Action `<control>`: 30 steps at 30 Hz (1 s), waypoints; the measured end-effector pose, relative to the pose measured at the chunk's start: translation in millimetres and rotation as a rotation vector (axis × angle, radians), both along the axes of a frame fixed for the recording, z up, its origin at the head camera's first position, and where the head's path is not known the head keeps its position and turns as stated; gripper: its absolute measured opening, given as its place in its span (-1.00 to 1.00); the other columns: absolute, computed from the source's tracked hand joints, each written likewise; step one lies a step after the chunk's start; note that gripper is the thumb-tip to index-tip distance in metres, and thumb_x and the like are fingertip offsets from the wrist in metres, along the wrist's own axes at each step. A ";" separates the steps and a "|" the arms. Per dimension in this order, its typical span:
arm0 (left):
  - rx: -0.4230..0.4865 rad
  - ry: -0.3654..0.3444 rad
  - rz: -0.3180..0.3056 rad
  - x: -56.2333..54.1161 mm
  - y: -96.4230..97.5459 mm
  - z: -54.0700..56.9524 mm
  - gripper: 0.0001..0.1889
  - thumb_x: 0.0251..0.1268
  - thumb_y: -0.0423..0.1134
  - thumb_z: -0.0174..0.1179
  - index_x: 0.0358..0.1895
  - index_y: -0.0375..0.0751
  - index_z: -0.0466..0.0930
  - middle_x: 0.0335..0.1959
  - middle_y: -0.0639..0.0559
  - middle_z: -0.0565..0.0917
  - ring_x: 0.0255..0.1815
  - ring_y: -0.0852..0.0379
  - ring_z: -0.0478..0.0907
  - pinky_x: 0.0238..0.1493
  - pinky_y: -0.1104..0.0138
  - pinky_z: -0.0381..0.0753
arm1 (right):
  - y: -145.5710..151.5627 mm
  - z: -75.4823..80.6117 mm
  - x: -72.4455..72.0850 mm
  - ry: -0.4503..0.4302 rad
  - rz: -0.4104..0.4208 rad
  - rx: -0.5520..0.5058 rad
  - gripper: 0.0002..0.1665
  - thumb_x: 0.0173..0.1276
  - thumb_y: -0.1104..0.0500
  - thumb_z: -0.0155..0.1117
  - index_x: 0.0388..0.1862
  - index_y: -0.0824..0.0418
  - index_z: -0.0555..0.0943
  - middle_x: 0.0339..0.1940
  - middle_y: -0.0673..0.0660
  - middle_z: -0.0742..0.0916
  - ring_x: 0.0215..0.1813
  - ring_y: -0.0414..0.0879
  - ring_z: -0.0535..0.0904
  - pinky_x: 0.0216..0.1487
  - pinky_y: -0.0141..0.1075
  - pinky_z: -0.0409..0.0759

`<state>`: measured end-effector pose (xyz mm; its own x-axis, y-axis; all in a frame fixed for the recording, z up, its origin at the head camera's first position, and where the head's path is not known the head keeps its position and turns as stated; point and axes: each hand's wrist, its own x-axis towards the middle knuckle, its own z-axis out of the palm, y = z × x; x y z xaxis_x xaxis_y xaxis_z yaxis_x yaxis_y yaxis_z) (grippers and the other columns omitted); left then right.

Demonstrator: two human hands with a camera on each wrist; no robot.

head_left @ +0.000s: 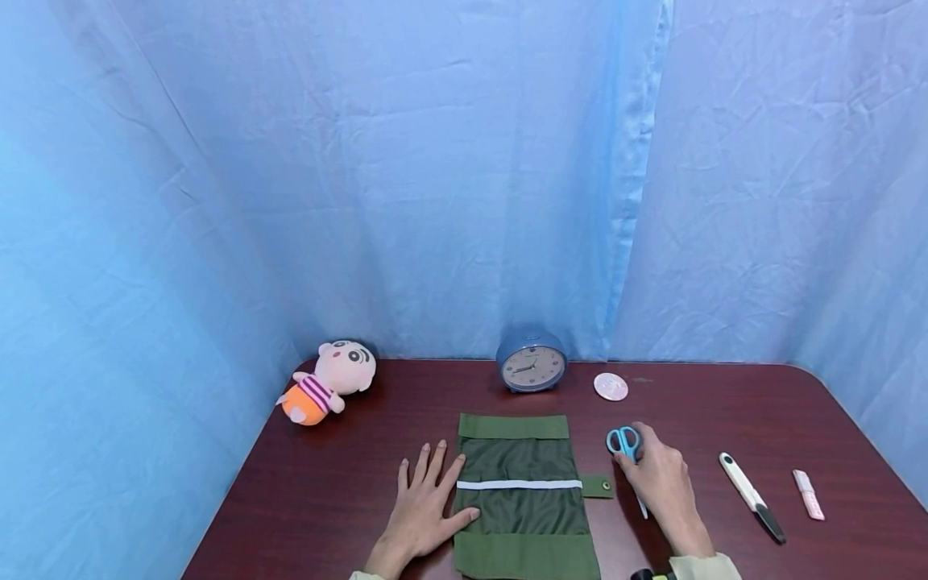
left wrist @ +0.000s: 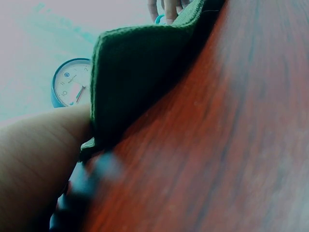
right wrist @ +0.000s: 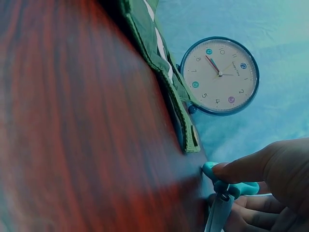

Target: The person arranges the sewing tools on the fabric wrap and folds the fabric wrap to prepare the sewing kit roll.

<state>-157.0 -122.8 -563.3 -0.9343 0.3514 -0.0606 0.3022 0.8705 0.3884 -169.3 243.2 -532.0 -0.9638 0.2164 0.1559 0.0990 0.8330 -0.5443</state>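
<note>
Scissors [right wrist: 223,189] in right hand's [head_left: 660,483] grasp, thumb on loop, just right of green pouch [head_left: 525,509] on counter [head_left: 326,483]; whether lifted, cannot tell
Blades point near, loops far, long axis roughly matching pouch's near-to-far run
Pouch lies spread between hands, strap [head_left: 596,486] jutting right toward scissors, right hand nearer strap
Left hand [head_left: 426,503] splayed, gripping nothing, thumb on pouch's left edge

Matt cloth case [head_left: 524,509], smooth plastic scissor handles [right wrist: 243,188], glossy wood-grained tabletop [head_left: 420,403]
</note>
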 end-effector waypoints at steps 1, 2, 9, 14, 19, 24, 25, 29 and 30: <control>0.000 -0.001 0.001 0.0 -0.3 0.1 -0.12 0.31 0.49 -0.06 0.59 0.14 0.14 0.67 -0.13 0.02 0.68 -0.28 -0.11 0.47 -0.41 -0.11 | 0.0 0.0 -0.4 -0.004 0.004 -0.006 -0.36 0.21 0.17 0.46 0.23 0.31 0.48 -0.44 0.22 0.72 -0.39 0.10 0.67 -0.41 0.00 0.53; 0.001 -0.002 0.002 0.1 -0.5 0.3 -0.12 0.31 0.49 -0.06 0.59 0.14 0.14 0.67 -0.13 0.02 0.68 -0.28 -0.11 0.47 -0.41 -0.11 | 0.1 0.1 -0.9 -0.004 0.008 -0.012 -0.36 0.21 0.18 0.47 0.25 0.31 0.48 -0.44 0.20 0.71 -0.38 0.07 0.67 -0.39 -0.01 0.53; 0.001 -0.012 0.005 0.1 -2.3 1.3 -0.12 0.30 0.49 -0.06 0.60 0.14 0.13 0.67 -0.13 0.01 0.68 -0.28 -0.12 0.48 -0.41 -0.11 | 0.7 -1.1 -3.8 0.010 0.034 -0.039 -0.35 0.18 0.21 0.50 0.26 0.28 0.53 -0.45 0.13 0.71 -0.37 -0.01 0.68 -0.37 -0.10 0.55; -0.004 -0.007 0.005 0.3 -3.6 1.8 -0.12 0.30 0.49 -0.06 0.59 0.14 0.13 0.67 -0.13 0.01 0.68 -0.28 -0.11 0.47 -0.41 -0.10 | 1.3 0.6 -4.3 0.021 0.053 -0.070 -0.36 0.18 0.25 0.49 0.25 0.32 0.54 -0.47 0.14 0.73 -0.39 -0.01 0.70 -0.34 -0.09 0.56; -0.013 -0.006 0.004 0.1 -4.3 1.8 -0.12 0.30 0.50 -0.07 0.59 0.15 0.13 0.67 -0.13 0.01 0.68 -0.28 -0.11 0.48 -0.40 -0.10 | 3.4 0.3 -5.5 0.033 0.072 -0.093 -0.37 0.19 0.27 0.48 0.24 0.34 0.54 -0.50 0.12 0.78 -0.42 -0.07 0.71 -0.21 0.01 0.57; -0.014 -0.016 -0.001 -0.4 -3.8 0.6 -0.12 0.31 0.50 -0.08 0.60 0.17 0.11 0.68 -0.12 -0.01 0.68 -0.27 -0.13 0.48 -0.40 -0.11 | 2.4 3.0 -8.5 0.044 0.082 -0.128 -0.38 0.21 0.23 0.48 0.26 0.27 0.54 -0.47 0.11 0.81 -0.51 -0.24 0.67 -0.21 -0.08 0.54; -0.012 -0.019 -0.001 -0.5 -3.6 0.3 -0.12 0.31 0.50 -0.08 0.60 0.16 0.11 0.68 -0.12 -0.01 0.68 -0.27 -0.13 0.48 -0.40 -0.11 | 1.3 4.1 -9.2 0.039 0.085 -0.142 -0.37 0.22 0.22 0.47 0.28 0.25 0.53 -0.46 0.12 0.81 -0.53 -0.26 0.66 -0.21 -0.11 0.55; -0.011 -0.023 -0.005 -1.0 -2.4 0.1 -0.12 0.31 0.51 -0.09 0.60 0.17 0.11 0.68 -0.11 -0.02 0.69 -0.27 -0.14 0.48 -0.40 -0.11 | -6.0 8.1 -13.6 0.001 0.103 -0.213 -0.34 0.27 0.21 0.44 0.35 0.20 0.49 -0.42 0.15 0.82 -0.63 -0.25 0.64 -0.26 -0.25 0.59; -0.010 -0.020 -0.005 -1.3 -2.0 0.2 -0.12 0.31 0.51 -0.09 0.60 0.17 0.11 0.68 -0.11 -0.02 0.69 -0.27 -0.14 0.48 -0.40 -0.11 | -8.3 8.5 -15.1 -0.011 0.105 -0.238 -0.34 0.28 0.21 0.44 0.36 0.20 0.49 -0.41 0.16 0.82 -0.64 -0.24 0.65 -0.30 -0.27 0.61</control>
<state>-158.3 -124.8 -563.1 -0.9310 0.3554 -0.0833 0.2988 0.8730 0.3854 -184.4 235.0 -523.5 -0.9843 0.1440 0.1023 0.0252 0.6877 -0.7256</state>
